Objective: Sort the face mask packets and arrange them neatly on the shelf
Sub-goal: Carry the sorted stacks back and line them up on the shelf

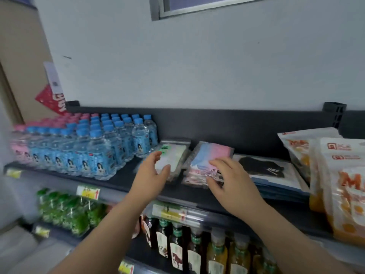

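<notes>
On shelf (pixel 128 180) | left hand (pixel 152 173) spread by white mask packets (pixel 175 153) | right hand (pixel 231 180) spread on pink-blue packets (pixel 209 153): I judge squaring.

Three piles on the shelf (pixel 126 178), midway along: white masks (pixel 175 155), blue-pink masks (pixel 209 155), black masks (pixel 260 167). Two hands: left hand (pixel 152 173), right hand (pixel 231 180). Dozens of blue-capped bottles (pixel 102 143) toward the left edge, fewer pink-capped bottles (pixel 19 143) at the left corner; too blurred for exact counts. At least three orange bags (pixel 343 175) at the right edge. Five yellow tags (pixel 87 191) along front edges.
</notes>
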